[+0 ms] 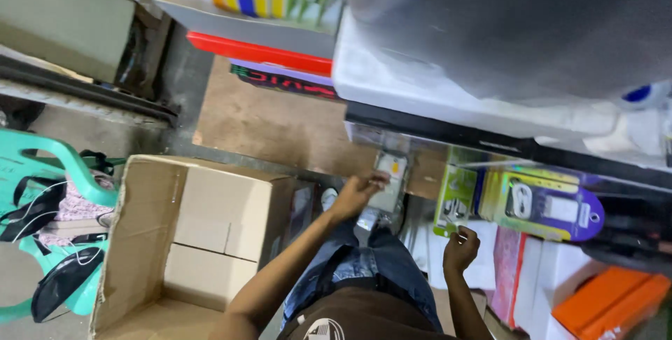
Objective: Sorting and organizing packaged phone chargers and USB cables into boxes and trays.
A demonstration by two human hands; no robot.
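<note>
Fingers, left hand: curled on small white packet, gripping it.
Fingers, right hand: pinched on green blister pack, lower edge.

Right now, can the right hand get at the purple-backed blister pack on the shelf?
Probably yes. The right hand is at the lower edge of the green blister pack, and the purple-backed blister pack lies right beside that one, facing outward with nothing in front of it. The left hand is busy on a small white packet.
</note>
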